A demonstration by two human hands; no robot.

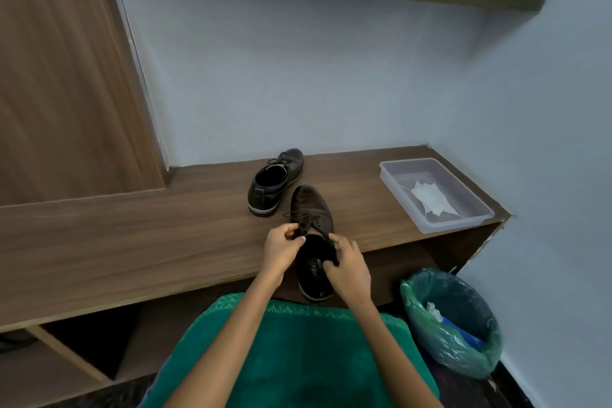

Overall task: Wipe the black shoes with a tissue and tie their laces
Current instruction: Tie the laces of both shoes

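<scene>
Head view shows you at the lacing step: your left hand (282, 247) and right hand (347, 263) each pinch a lace end of the black leather shoe (311, 209) at the wooden shelf's (132, 225) front edge. Next, cross and knot them snugly.

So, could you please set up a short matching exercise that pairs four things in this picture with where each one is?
Things:
1. Near shoe
2. Far shoe
3. Tissue
4. Bin

Places:
A. In the clear tray on the right of the shelf
B. On the floor, below the shelf's right end
C. Between both hands, laces pinched by the left hand, right hand at the opening
D. Untouched on the shelf, near the wall

Pairs: 1-C, 2-D, 3-A, 4-B
</scene>
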